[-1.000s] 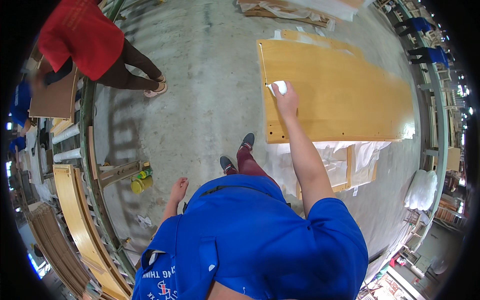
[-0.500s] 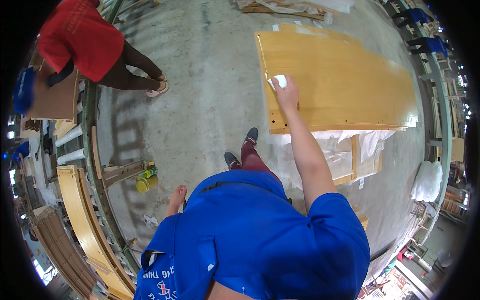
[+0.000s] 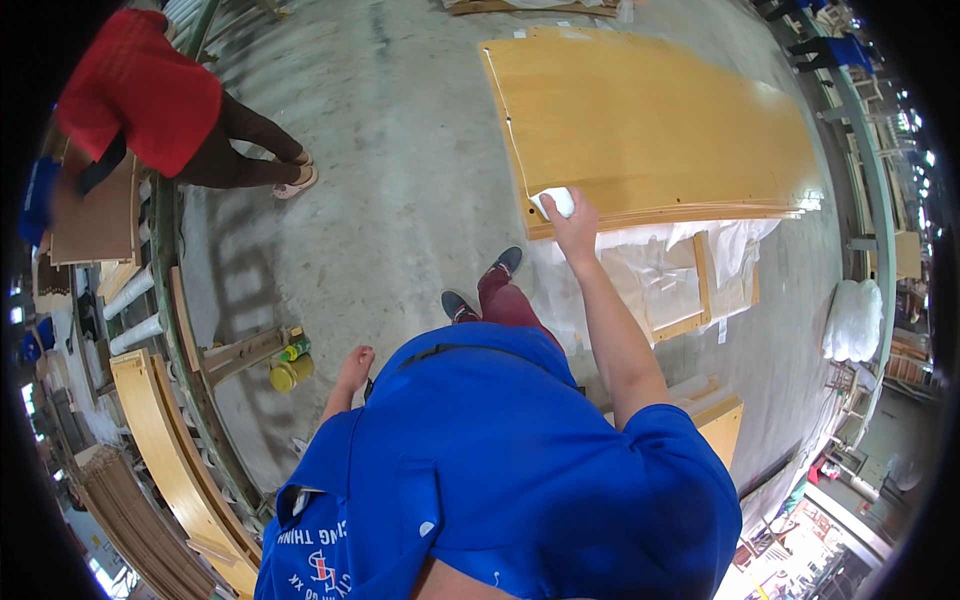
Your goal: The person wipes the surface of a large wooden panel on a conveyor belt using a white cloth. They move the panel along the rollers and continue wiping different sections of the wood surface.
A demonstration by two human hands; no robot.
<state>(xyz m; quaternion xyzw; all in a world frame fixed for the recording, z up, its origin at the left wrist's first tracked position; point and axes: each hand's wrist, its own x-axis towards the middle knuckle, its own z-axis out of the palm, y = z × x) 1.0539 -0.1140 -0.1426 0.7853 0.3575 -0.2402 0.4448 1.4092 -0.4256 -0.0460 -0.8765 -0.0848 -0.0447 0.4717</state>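
A large flat orange-brown wooden panel (image 3: 650, 120) lies on a stack ahead of me, over white plastic sheeting. My right hand (image 3: 572, 218) reaches out to its near left corner and is closed on a small white cloth (image 3: 556, 202) pressed against the panel's surface. My left hand (image 3: 353, 366) hangs at my side above the concrete floor, holding nothing, fingers loosely curled. My blue shirt fills the lower middle of the view.
A person in a red shirt (image 3: 140, 100) bends over a conveyor rack (image 3: 170, 300) at the left. A yellow-and-green bottle (image 3: 290, 365) stands on the floor by the rack. Curved wooden parts (image 3: 160, 440) are stacked at lower left. White bags (image 3: 855, 320) sit at right.
My right hand with the cloth has slid along the panel's left edge toward me, to its near corner. The left hand stays at my side.
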